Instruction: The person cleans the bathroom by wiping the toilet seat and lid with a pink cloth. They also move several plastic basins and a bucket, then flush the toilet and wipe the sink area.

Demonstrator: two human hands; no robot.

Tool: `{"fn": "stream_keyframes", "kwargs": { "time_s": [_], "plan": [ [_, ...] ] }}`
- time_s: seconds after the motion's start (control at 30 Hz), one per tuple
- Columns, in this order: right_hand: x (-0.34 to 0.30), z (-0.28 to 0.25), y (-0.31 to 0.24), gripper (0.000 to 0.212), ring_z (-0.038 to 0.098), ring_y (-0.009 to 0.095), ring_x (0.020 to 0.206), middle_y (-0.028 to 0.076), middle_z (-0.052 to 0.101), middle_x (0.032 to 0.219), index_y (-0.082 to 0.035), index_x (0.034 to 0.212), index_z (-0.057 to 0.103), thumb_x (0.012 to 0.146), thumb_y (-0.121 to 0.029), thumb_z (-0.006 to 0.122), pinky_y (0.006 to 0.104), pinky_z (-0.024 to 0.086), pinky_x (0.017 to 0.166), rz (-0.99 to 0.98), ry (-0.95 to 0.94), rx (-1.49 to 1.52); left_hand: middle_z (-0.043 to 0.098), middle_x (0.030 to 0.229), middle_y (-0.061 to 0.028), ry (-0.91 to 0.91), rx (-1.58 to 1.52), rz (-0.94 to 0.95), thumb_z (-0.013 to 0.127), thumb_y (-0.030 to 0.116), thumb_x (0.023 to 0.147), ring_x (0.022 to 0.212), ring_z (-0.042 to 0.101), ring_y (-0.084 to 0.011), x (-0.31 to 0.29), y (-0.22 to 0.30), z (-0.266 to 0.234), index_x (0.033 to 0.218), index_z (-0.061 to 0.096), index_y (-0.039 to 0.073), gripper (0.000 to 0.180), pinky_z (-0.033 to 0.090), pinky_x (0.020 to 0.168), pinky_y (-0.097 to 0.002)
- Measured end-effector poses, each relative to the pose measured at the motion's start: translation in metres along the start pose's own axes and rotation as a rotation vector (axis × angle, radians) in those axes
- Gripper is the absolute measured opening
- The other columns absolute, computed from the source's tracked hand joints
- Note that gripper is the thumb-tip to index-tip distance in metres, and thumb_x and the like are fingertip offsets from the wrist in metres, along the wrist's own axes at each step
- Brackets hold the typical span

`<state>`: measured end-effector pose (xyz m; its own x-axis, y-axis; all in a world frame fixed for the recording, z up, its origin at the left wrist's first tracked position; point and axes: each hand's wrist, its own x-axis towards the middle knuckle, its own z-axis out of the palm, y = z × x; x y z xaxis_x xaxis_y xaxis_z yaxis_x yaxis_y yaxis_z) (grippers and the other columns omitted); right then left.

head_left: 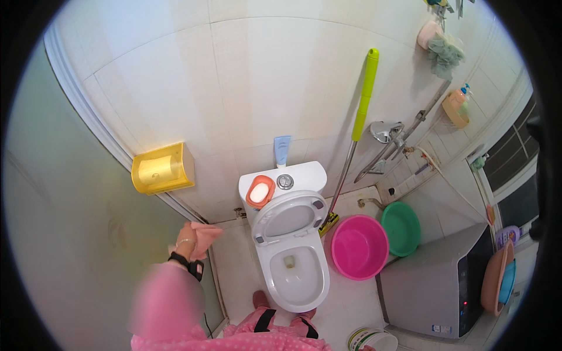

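My left hand (187,240), with a dark band round the wrist and a pink sleeve, is closed on a pink cloth (206,236). It is beside the frosted door panel (88,193), left of the white toilet (295,275). The toilet's seat and lid (291,216) are raised. An orange soap dish (252,200) with a white soap bar (259,193) sits on the cistern, beside an upright light blue tube (282,151). At the lower edge, a small skin-coloured patch shows against a white bucket (383,341); whether it is my right hand is unclear.
A yellow paper holder (186,167) hangs on the wall. Right of the toilet are a green-handled mop (366,93), a pink basin (360,247), a green basin (401,229) and a grey washing machine (424,286). A shower fitting (398,137) is on the wall.
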<state>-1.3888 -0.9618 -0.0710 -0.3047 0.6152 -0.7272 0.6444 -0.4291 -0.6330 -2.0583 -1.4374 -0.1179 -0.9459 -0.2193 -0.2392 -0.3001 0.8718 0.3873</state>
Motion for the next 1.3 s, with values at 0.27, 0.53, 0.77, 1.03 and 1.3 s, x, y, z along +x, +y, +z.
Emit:
{"fn": "stream_keyframes", "kwargs": {
  "time_s": [0.27,0.53,0.77,1.03,1.3],
  "plan": [
    [-0.007,0.037,-0.040,0.030,0.052,0.011,0.063,0.002,0.057,0.077,-0.003,0.108,0.056,0.091,-0.027,0.055,0.0241,0.045,0.055,0.021,-0.104,0.043,0.062,0.103,-0.0162,-0.414,-0.193,0.321,0.054,0.027,0.084,0.096,0.060,-0.0320,-0.045,0.085,-0.015,0.114,0.056,0.004,0.037,0.047,0.084,-0.0363],
    [-0.004,0.198,-0.244,0.069,0.050,0.030,0.114,0.020,0.037,0.134,-0.009,0.142,0.015,0.089,-0.015,0.057,0.0409,0.048,0.088,-0.355,-0.688,0.017,0.056,0.113,-0.0044,-1.204,-1.156,0.309,0.044,0.031,0.096,0.098,0.056,-0.0144,-0.167,0.212,-0.005,0.121,0.050,0.005,0.037,0.046,0.085,-0.0285],
    [0.006,0.292,-0.276,0.060,0.046,0.018,0.113,0.011,0.044,0.128,-0.002,0.137,0.026,0.085,-0.006,0.056,0.0299,0.040,0.094,-0.632,-0.455,0.167,0.058,0.111,-0.0154,-0.858,-0.722,1.282,0.048,0.022,0.092,0.110,0.050,-0.0266,-0.217,0.246,0.025,0.118,0.054,0.003,0.033,0.036,0.097,-0.0388],
    [0.003,0.175,-0.222,0.039,0.056,0.018,0.102,0.007,0.056,0.113,-0.002,0.122,0.047,0.084,-0.006,0.055,0.0299,0.046,0.088,-0.386,-0.218,0.473,0.057,0.102,-0.0026,-0.507,-0.918,0.065,0.064,0.033,0.084,0.083,0.054,-0.0116,-0.059,0.160,0.065,0.114,0.053,0.005,0.043,0.044,0.071,-0.0267],
    [-0.031,0.103,-0.145,0.043,0.052,0.024,0.111,0.010,0.051,0.121,-0.006,0.130,0.038,0.089,-0.010,0.052,0.0384,0.044,0.094,-0.270,-0.005,0.647,0.052,0.117,-0.0166,-0.001,-0.833,0.314,0.069,0.028,0.078,0.102,0.053,-0.0261,0.031,0.210,0.086,0.121,0.046,-0.002,0.057,0.045,0.085,-0.0361]
  ]
}}
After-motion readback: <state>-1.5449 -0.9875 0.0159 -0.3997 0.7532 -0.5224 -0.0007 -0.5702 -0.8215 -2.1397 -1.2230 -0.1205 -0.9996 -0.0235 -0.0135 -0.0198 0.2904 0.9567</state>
